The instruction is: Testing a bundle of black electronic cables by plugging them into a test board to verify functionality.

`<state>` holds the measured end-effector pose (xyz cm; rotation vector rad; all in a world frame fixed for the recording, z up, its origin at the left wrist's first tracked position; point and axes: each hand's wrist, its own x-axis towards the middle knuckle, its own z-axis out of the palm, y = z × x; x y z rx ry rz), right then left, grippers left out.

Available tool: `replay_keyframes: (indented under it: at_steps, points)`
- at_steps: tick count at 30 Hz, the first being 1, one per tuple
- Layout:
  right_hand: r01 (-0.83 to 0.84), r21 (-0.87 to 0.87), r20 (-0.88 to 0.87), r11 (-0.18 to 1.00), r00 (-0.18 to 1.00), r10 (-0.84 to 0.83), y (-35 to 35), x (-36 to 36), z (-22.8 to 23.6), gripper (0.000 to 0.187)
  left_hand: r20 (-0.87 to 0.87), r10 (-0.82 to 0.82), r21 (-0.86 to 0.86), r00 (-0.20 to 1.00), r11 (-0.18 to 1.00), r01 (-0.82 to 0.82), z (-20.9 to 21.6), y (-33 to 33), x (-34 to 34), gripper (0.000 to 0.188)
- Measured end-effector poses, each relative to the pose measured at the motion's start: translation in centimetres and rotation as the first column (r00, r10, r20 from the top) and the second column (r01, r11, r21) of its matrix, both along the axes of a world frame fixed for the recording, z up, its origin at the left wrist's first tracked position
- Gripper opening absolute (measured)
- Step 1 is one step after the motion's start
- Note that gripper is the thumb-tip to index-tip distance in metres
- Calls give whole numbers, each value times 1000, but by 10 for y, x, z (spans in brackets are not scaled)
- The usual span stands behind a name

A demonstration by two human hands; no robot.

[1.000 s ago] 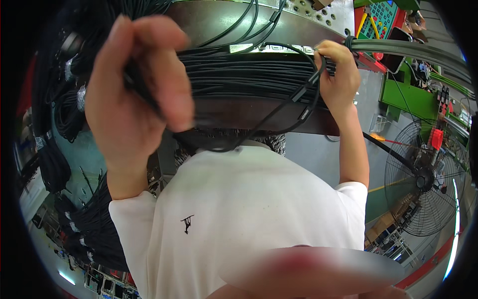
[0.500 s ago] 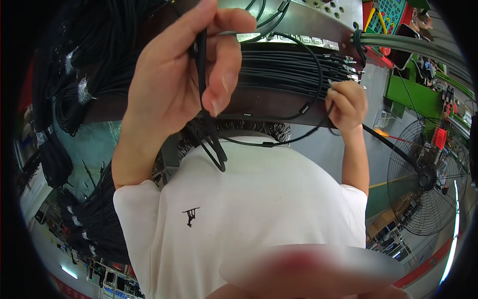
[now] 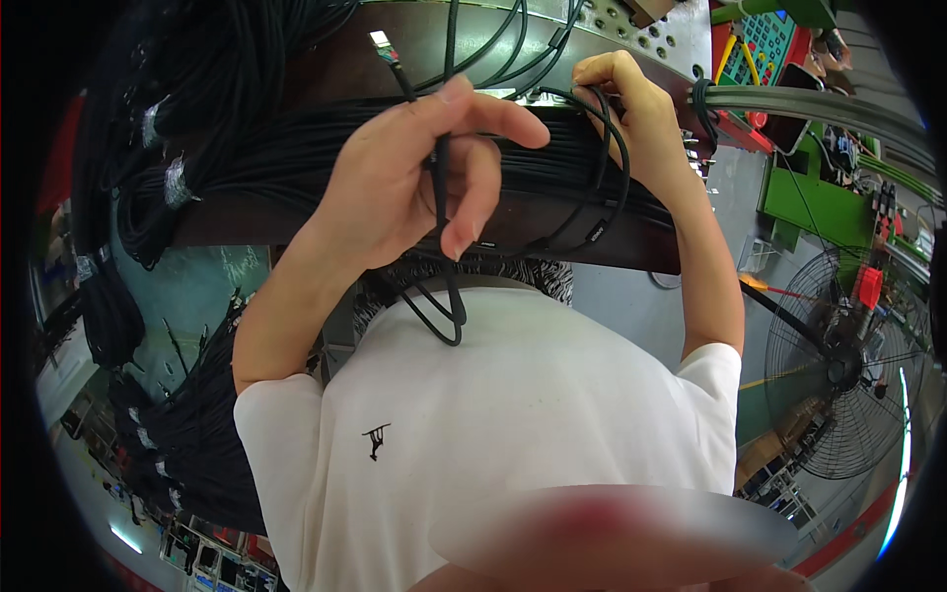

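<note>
My left hand (image 3: 414, 173) has its thumb and fingers curled round a black cable (image 3: 441, 187), with the index finger stretched out to the right. Above the thumb a cable end with a bare metal connector (image 3: 380, 43) sticks up. Below the hand the cable hangs in a narrow loop (image 3: 449, 331) in front of my white shirt. To the right, my right hand (image 3: 636, 113) is closed in a pinch on a black cable at the bench's back; the exact tip is hidden by the fingers. A small black sleeve (image 3: 596, 231) sits on a curved cable below it.
A thick row of black cables (image 3: 552, 148) lies along the dark bench (image 3: 582, 242). Tied cable bundles (image 3: 178, 183) hang at the left. Farther right stand a metal tube (image 3: 809, 100), a green machine (image 3: 799, 197) and a large caged fan (image 3: 843, 365).
My right hand has moved left and up from the cable row's right end to the bench's back. My left hand has shifted right and lower, and the metal connector now shows above it.
</note>
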<state>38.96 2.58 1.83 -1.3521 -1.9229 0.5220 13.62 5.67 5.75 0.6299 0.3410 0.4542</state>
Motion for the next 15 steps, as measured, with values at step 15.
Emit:
replay_keyframes:
  at_steps: [15]
  points:
    - [-149, 186, 199, 971, 974, 112, -12, -7, -9, 28, -93, -152, -16, 984, 988, 151, -8, -12, 18, 58]
